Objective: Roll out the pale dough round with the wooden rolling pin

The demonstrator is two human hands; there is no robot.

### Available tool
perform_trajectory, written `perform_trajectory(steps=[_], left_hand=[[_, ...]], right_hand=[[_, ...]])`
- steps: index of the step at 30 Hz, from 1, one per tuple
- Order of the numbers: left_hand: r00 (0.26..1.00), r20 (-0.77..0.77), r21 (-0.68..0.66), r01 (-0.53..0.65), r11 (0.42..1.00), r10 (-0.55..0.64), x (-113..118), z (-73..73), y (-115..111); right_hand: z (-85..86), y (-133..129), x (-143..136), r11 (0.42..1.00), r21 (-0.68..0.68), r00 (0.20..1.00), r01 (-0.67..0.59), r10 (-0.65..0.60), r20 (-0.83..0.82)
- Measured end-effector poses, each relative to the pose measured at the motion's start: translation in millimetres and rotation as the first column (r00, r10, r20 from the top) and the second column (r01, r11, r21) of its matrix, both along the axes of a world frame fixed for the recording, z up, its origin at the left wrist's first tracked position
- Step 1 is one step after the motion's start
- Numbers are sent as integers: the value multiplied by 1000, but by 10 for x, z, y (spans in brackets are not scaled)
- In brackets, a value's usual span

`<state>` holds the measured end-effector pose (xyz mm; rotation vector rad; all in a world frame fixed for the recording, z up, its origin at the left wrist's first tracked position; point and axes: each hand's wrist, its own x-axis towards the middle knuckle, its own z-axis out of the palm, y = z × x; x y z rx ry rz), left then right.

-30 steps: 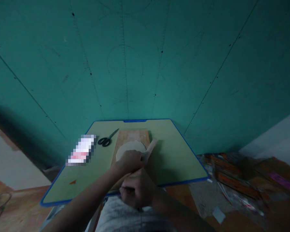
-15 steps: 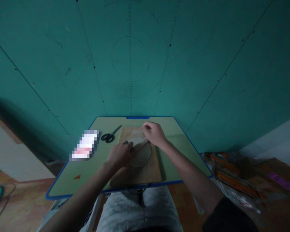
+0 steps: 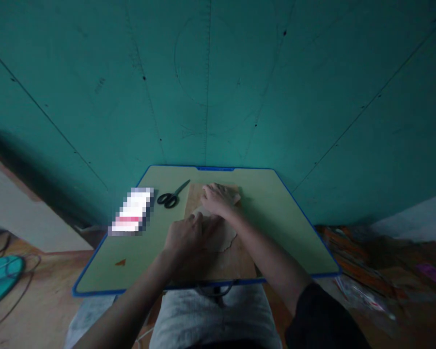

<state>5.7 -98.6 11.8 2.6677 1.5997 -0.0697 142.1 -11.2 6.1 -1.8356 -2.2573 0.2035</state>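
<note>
A pale, flat sheet of dough [image 3: 223, 241] with an uneven edge lies on a wooden board [image 3: 245, 264]. Slanting across the dough is what looks like a thin wooden rolling pin [image 3: 237, 198], mostly covered by my hands; its far end shows just beyond the right one. My left hand [image 3: 184, 233] is closed at the near end of the pin, over the left part of the dough. Over the upper part of the board, my right hand [image 3: 217, 198] curls across the pin, its fingertips partly hidden.
Board and dough rest on a pale green table [image 3: 287, 228] with a blue rim. Black-handled scissors [image 3: 170, 198] and a blurred-out phone [image 3: 132, 212] lie to the left, near a small orange triangle [image 3: 120, 262]. A green wall [image 3: 240, 87] stands behind; bundled packages [image 3: 370, 261] lie on the floor right.
My right hand has shifted left and forward and lies lower over the pin and dough. My left hand stays close to the dough's left side. The view has tilted down and turned slightly left.
</note>
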Motion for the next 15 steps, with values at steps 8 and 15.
perform_trajectory(steps=[8, 15], left_hand=[[999, 34, 117, -18, 993, 14, 70, 11, -199], [980, 199, 266, -74, 961, 21, 322, -89, -375]], right_hand=[[79, -132, 14, 999, -53, 996, 0, 5, 89], [-11, -390, 248, 1000, 2, 996, -31, 30, 88]])
